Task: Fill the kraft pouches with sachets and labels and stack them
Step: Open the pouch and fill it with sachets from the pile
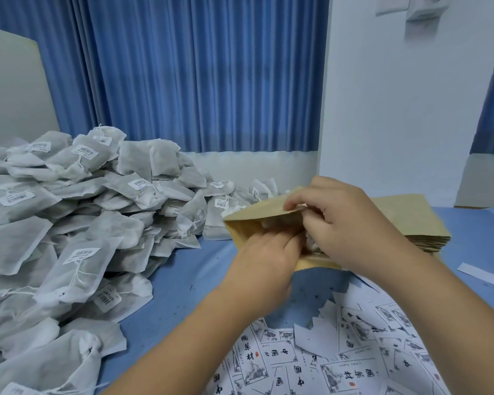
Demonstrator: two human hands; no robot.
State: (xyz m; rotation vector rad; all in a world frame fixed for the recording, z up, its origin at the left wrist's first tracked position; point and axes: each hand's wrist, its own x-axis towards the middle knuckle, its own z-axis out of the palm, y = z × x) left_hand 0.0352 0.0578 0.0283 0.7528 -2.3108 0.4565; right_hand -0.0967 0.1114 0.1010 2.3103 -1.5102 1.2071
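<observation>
**Hands clamped on open pouch**

Left hand (264,252) grips the lower lip of the brown kraft paper pouch (257,216), fingers curled into its mouth. Right hand (340,220) pinches the upper lip, so the mouth stands open. White sachet material (311,244) shows inside the mouth between both hands. The pouch is held above the blue surface (183,280), near frame centre. A pile of grey-white mesh sachets with barcode stickers (69,209) lies at 9 o'clock. White printed paper labels (325,363) lie scattered at 5 o'clock. A stack of flat kraft pouches (425,223) lies at 3 o'clock, behind the right hand.
</observation>
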